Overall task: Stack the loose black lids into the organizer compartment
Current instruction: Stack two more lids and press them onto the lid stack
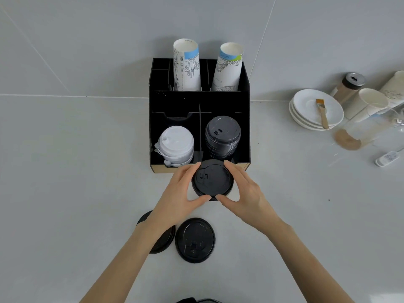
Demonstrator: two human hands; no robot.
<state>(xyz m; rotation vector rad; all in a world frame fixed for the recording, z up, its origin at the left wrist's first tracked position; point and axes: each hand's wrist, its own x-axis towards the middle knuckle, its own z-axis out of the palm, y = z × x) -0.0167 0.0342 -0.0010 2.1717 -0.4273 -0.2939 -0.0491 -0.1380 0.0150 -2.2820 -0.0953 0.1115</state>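
Fingers of left hand [175, 200] and right hand [247, 197] pinching black lid [212, 179] at organizer's [246, 110] 6 o'clock edge.

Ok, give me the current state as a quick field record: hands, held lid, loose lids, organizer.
left hand: gripping the held lid's left edge
right hand: gripping its right edge
held lid: black, top up, just in front of the organizer
loose lids on counter: one fully visible; at least one more partly under the left forearm
organizer: black stack of lids front right, white lids front left, two paper cup stacks in back
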